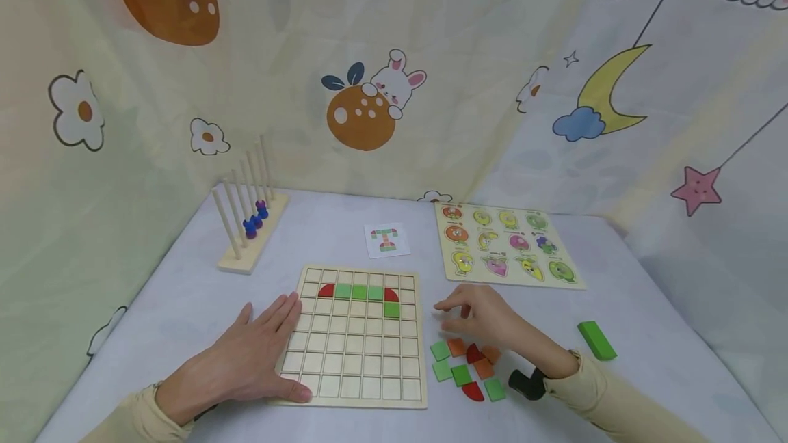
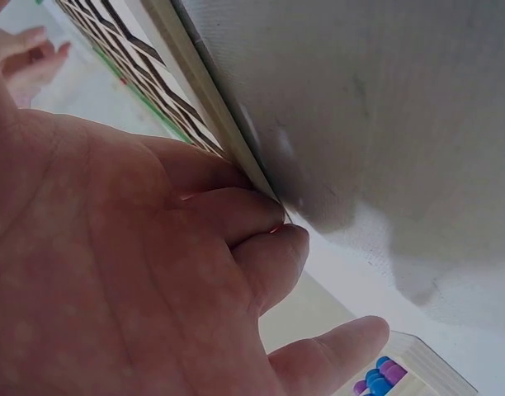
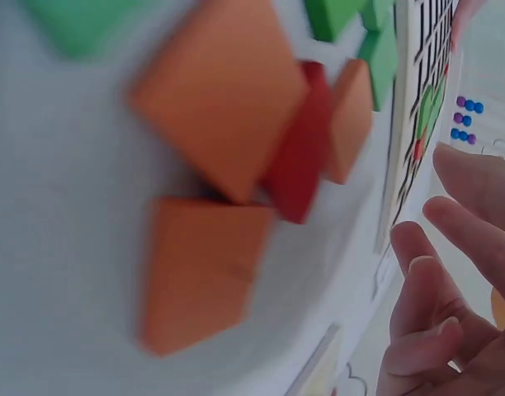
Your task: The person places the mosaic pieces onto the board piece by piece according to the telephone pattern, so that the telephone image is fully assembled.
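A wooden grid board lies in the middle of the table. Along its upper rows run a red rounded tile, several green squares, another red rounded tile and a green square below that one. My left hand rests flat along the board's left edge, its thumb at the lower corner. Right of the board, my right hand hovers with spread fingers and holds nothing. Below it lies a loose group of green, orange and red tiles.
A picture card with a T made of coloured tiles lies behind the board. Beyond it are a peg stand with blue and purple beads and a fruit puzzle board. A green block lies at the right.
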`<state>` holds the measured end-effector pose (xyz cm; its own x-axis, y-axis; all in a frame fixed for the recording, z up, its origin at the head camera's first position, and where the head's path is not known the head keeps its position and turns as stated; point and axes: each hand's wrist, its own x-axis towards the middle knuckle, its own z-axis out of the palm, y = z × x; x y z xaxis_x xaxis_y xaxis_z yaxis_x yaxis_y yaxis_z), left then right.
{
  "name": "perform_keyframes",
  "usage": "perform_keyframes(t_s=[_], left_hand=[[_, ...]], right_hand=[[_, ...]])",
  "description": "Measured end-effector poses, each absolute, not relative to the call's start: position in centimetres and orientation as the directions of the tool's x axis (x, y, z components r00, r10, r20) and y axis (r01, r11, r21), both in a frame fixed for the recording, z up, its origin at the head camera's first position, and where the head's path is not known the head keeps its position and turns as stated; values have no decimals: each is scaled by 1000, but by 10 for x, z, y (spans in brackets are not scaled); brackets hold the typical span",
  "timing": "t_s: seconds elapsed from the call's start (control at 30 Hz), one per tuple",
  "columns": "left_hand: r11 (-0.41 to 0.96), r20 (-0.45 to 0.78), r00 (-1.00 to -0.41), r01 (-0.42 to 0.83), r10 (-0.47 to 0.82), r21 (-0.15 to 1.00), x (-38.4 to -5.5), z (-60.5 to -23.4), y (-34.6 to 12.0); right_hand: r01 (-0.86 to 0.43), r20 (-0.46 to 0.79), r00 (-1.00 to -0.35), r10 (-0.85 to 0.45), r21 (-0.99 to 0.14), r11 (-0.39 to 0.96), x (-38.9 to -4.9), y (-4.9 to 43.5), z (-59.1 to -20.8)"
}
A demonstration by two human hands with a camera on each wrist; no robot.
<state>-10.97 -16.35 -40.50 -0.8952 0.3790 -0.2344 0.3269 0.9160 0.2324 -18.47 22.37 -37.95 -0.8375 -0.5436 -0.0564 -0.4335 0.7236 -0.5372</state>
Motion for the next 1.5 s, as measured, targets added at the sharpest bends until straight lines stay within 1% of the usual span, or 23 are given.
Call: perform_keyframes(t_s=[0.17, 0.37, 0.5, 0.77, 0.97, 1.2, 1.5], left_hand=[[913, -234, -894, 326, 383, 246, -109, -405, -164], [915, -226, -899, 320, 376, 247, -110, -406, -164], [914, -223, -899, 322, 377, 246, -111, -408, -164], [914, -236, -895, 319, 378, 251, -111, -408, -164], [915, -222, -900, 321, 375, 243, -111, -408, -164], [914, -221, -900, 321, 375, 247, -110, -408, -164], [909, -195, -898, 350, 394, 226, -110, -408, -165]], right_hand=[[-376, -101, -849, -518, -574, 728, -169, 243, -383], [-388, -84, -843, -532, -591, 707, -158, 253, -392], [-400, -83, -835, -544, -587, 704, -154, 253, -395], [-380, -112, -847, -519, -556, 739, -151, 245, -397], [-430, -97, -829, -550, -517, 740, -149, 235, -395], [-527, -59, -773, -632, -496, 690, -149, 226, -401], [-562, -21, -763, -646, -470, 680, -150, 225, -403]])
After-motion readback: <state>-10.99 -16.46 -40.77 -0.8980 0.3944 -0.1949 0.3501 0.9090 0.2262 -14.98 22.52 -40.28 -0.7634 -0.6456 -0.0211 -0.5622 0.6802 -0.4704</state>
